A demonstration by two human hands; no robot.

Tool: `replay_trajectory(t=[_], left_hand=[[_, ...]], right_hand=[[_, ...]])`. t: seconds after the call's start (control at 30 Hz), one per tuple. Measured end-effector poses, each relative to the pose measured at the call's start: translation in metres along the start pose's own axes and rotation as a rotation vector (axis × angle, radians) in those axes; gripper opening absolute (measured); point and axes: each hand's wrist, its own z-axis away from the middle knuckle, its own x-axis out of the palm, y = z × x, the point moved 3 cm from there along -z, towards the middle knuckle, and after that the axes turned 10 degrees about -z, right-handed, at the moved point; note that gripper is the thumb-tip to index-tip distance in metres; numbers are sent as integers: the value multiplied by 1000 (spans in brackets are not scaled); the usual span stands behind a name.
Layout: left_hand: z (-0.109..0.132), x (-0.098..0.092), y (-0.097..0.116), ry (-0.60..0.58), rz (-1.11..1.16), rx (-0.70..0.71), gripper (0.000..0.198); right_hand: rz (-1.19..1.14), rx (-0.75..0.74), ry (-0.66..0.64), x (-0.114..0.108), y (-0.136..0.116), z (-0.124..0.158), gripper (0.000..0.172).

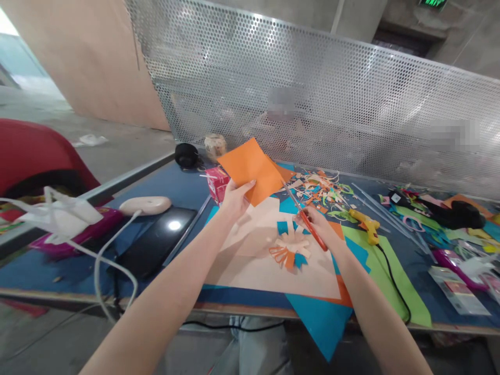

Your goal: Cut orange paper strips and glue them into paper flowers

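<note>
Pinched in my left hand (236, 200) is a sheet of orange paper (250, 169), raised above the work surface. My right hand (314, 221) grips a pair of scissors (311, 229) with red-orange handles; the blades point up to the sheet's right edge. Whether they are cutting into it I cannot tell. Below my hands, a round piece made of orange, blue and cream paper strips (291, 245) lies on a large cream paper sheet (269, 273). Blue paper (322, 317) sticks out from under it over the table's front edge.
Paper scraps (318, 187) are heaped behind. A yellow glue gun (367, 225) rests on green paper (402, 276) at right. Left are a black phone-like slab (156, 242), a white power strip (144, 205) with cables and a pink box (216, 185). A perforated metal screen (312, 104) bounds the back.
</note>
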Motion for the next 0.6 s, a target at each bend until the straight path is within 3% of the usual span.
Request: replay_trajectory(t=[0.13,0.33,0.5,0.6], left_hand=[[2,4,4,-30,14,53,47],[0,1,11,24,4,63,45],[3,4,8,-57,-57,88,51],[4,6,6,-87,-82,95,52]], right_hand=[[-32,55,12,0,-3,1,32],[-28,76,21,-1,-1,0,35],[-57,-8,-22,1,1,-1,36],[-56,15,-27,1,-4,1,35]])
